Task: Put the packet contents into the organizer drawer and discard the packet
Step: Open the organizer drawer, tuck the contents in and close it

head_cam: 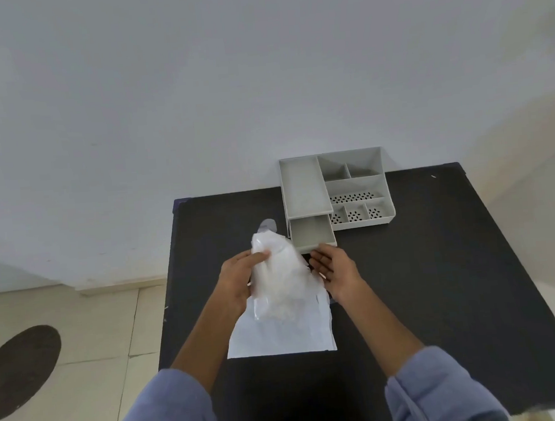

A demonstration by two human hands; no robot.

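Note:
My left hand grips a crinkled clear plastic bag with whitish contents, held upright over the table. Below the bag lies a flat white packet on the black table. My right hand is open, palm toward the bag, just right of it and in front of the pulled-out drawer. That drawer belongs to a grey organizer standing at the table's back edge. The drawer looks empty.
The organizer's top has a long tray on the left and several small compartments, some perforated, on the right. A white wall rises right behind the table. Tiled floor with a dark round mat lies to the left.

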